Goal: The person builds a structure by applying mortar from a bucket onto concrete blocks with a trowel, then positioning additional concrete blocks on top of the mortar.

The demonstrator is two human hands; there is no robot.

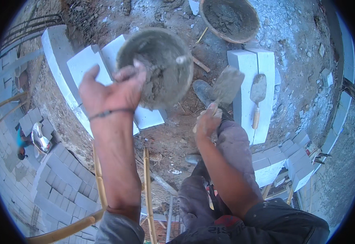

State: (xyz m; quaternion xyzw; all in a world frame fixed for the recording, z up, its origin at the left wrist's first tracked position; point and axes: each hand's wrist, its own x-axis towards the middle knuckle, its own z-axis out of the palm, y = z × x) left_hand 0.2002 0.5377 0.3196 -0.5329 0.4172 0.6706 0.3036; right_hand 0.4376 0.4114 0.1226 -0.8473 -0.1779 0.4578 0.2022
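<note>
My left hand [111, 91] is palm up at the near left rim of a round bucket of wet grey mortar [167, 79]. Its thumb sticks out and the other fingers bend loosely over the rim, slightly blurred; nothing shows in the palm. Whether the fingertips touch the bucket I cannot tell. My right hand [208, 122] is closed round the handle of a trowel [228, 85], whose broad blade is coated with mortar and points away from me. A second, smaller trowel [258, 89] lies on the white blocks [242, 105] at the right.
Another mortar bucket [230, 20] stands at the far right. White blocks [90, 65] lie under and beside the near bucket. Bamboo poles [147, 183] rise close to me. Block stacks [69, 175] stand lower left, where another person [21, 142] is. Rubble [295, 73] covers the ground at right.
</note>
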